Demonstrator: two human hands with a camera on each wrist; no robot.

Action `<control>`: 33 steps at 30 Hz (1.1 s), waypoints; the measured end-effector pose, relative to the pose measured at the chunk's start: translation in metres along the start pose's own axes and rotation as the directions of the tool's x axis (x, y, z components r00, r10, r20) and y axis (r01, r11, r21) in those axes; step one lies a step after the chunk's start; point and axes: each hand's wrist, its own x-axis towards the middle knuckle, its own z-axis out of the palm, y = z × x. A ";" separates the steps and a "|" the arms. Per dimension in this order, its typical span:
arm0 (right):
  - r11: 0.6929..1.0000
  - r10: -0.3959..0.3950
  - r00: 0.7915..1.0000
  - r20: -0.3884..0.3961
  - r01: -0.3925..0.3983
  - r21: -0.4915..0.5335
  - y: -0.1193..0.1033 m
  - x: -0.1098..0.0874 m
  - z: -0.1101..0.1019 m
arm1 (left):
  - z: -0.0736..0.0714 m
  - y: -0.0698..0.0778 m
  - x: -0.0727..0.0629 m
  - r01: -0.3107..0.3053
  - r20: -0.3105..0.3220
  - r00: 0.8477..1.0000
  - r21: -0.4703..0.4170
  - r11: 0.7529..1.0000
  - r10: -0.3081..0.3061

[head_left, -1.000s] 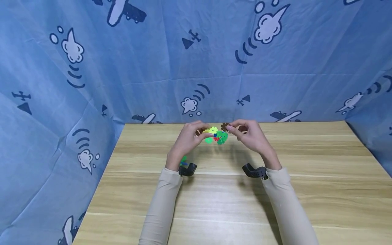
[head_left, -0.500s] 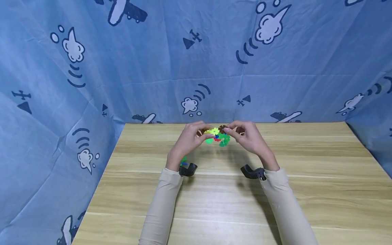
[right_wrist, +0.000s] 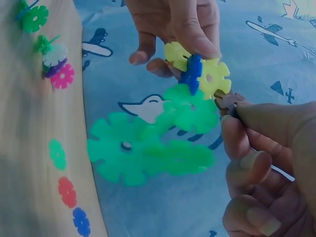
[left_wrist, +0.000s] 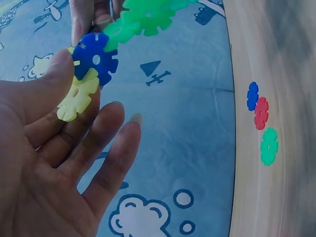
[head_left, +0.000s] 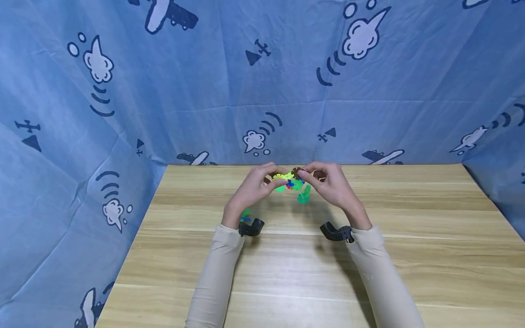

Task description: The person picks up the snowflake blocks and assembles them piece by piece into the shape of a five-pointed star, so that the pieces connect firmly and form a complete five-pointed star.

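Note:
My left hand (head_left: 255, 186) pinches a joined cluster of notched plastic snowflake discs above the table. In the right wrist view, the cluster has yellow discs (right_wrist: 212, 79), a blue disc (right_wrist: 191, 74) and several green discs (right_wrist: 123, 148) hanging below. Between thumb and forefinger, my right hand (head_left: 333, 186) pinches a brown disc (right_wrist: 228, 101). Its edge meets the rim of a yellow disc; whether the notches interlock is hard to tell. From the left wrist, the blue disc (left_wrist: 96, 59) shows close to the left thumb, and the other fingers are spread.
Loose green (right_wrist: 58, 154), red (right_wrist: 67, 191) and blue (right_wrist: 81, 221) discs lie on the wooden table (head_left: 287, 273). Farther along are a joined piece with a pink disc (right_wrist: 62, 76) and another green disc (right_wrist: 34, 19). A blue patterned curtain (head_left: 221, 91) hangs behind the table's back edge.
My right hand has shifted slightly left, bringing the brown disc from apart to the yellow disc's edge. The green end of the cluster has swung down and right. My left hand stays nearly still.

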 end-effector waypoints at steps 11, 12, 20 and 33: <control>1.000 -0.023 1.000 0.009 0.023 -0.015 -0.004 0.001 0.002 | -0.003 0.000 -0.001 0.008 0.048 0.999 -0.035 0.999 -0.006; 1.000 -0.022 1.000 0.009 0.023 -0.015 -0.004 0.001 0.002 | -0.003 0.000 -0.001 0.007 0.053 0.999 -0.035 0.999 -0.005; 1.000 -0.011 1.000 -0.001 0.011 0.007 -0.003 0.000 0.004 | -0.002 -0.002 -0.003 0.038 0.036 0.999 -0.087 0.996 -0.035; 0.998 -0.019 0.999 -0.028 0.021 0.057 -0.002 0.001 0.008 | -0.003 -0.001 -0.004 0.058 -0.024 0.998 -0.111 0.992 -0.061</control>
